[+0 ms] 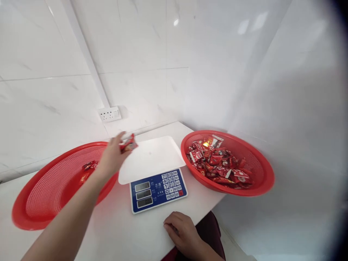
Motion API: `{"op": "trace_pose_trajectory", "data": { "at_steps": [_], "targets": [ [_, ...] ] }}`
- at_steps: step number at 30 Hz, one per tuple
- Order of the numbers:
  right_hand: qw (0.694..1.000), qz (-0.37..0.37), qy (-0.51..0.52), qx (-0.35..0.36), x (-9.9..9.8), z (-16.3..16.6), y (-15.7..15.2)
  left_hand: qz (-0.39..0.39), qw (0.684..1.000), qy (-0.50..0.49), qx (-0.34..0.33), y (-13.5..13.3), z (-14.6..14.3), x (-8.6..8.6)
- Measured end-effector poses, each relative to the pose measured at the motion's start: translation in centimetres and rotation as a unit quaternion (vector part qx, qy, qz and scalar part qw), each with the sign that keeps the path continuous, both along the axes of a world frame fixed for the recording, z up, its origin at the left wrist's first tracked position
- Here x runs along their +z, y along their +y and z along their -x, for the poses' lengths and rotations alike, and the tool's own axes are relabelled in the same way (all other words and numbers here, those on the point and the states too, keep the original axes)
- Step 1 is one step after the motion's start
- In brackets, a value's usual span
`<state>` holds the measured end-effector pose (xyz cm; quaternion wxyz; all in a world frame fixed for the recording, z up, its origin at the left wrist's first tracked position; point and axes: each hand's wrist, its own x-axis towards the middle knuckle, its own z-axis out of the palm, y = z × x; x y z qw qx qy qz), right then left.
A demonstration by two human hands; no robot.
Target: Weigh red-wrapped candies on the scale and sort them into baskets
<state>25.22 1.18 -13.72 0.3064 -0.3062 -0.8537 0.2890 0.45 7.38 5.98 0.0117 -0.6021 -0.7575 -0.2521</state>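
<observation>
My left hand (112, 152) is closed on a small red snack packet (129, 144), held up over the left edge of the scale's white weighing pan (152, 157). Whether more than one packet is in its fingers I cannot tell. Below the pan sits the blue keypad and display panel (159, 190) of the scale. My right hand (182, 232) rests at the table's front edge with its fingers curled in, and nothing shows in them. A red mesh basket (40, 185) under my left forearm has a few red packets (88, 170) in it.
To the right of the scale, a second red mesh basket (261, 159) holds a heap of red packets (217, 161). It reaches past the right edge of the white table (116, 232). Behind stands a tiled wall with a white socket (110, 114).
</observation>
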Motion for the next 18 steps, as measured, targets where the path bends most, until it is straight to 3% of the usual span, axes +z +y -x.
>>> {"op": "trace_pose_trajectory", "data": {
  "at_steps": [2,4,8,11,13,16,18],
  "targets": [
    [1.0,0.003,0.003,0.0,0.1,0.1,-0.1,-0.047,0.996,0.035,0.063,-2.1,1.9,0.3],
    [1.0,0.028,0.01,-0.001,0.5,0.1,-0.2,-0.106,0.987,0.065,0.099,-4.1,2.8,-0.9],
    [0.995,0.091,0.047,-0.007,3.7,-1.7,0.8,-0.136,0.987,0.017,0.085,-8.3,1.5,-6.7],
    [0.996,0.019,0.044,-0.073,8.1,-4.9,3.9,-0.055,0.988,-0.141,0.01,-10.6,-0.8,-11.5],
    [0.988,-0.003,0.004,-0.158,11.1,-7.3,7.1,0.003,0.967,-0.255,-0.023,-11.2,-2.4,-13.5],
    [0.961,0.028,-0.13,-0.243,13.8,-9.5,11.7,0.049,0.917,-0.395,-0.035,-11.0,-4.2,-14.8],
    [0.948,0.099,-0.243,-0.18,14.3,-9.8,13.8,0.062,0.885,-0.459,-0.049,-10.6,-5.0,-14.9]
  ]
}}
